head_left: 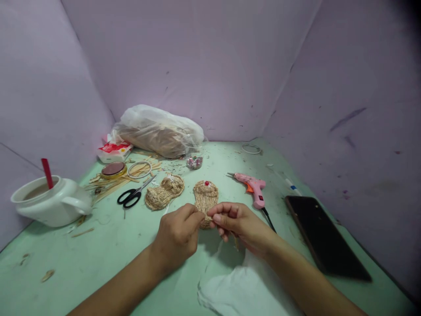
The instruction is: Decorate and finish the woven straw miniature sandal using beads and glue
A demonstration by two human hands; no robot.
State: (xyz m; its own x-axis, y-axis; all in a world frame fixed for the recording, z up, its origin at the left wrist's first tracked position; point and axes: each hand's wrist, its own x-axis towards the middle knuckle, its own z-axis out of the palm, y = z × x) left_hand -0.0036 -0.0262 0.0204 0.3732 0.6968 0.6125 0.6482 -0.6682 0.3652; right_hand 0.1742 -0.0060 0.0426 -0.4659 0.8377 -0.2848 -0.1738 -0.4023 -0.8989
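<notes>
Left hand (177, 235) and right hand (235, 221) pinch heel of small woven jute slipper (205, 199) on green tabletop (98, 250); second jute slipper (163, 192) beside.

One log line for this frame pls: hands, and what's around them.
left hand: pinching near end of woven slipper | right hand: pinching same end | nearby: second slipper, scissors, glue gun
</notes>
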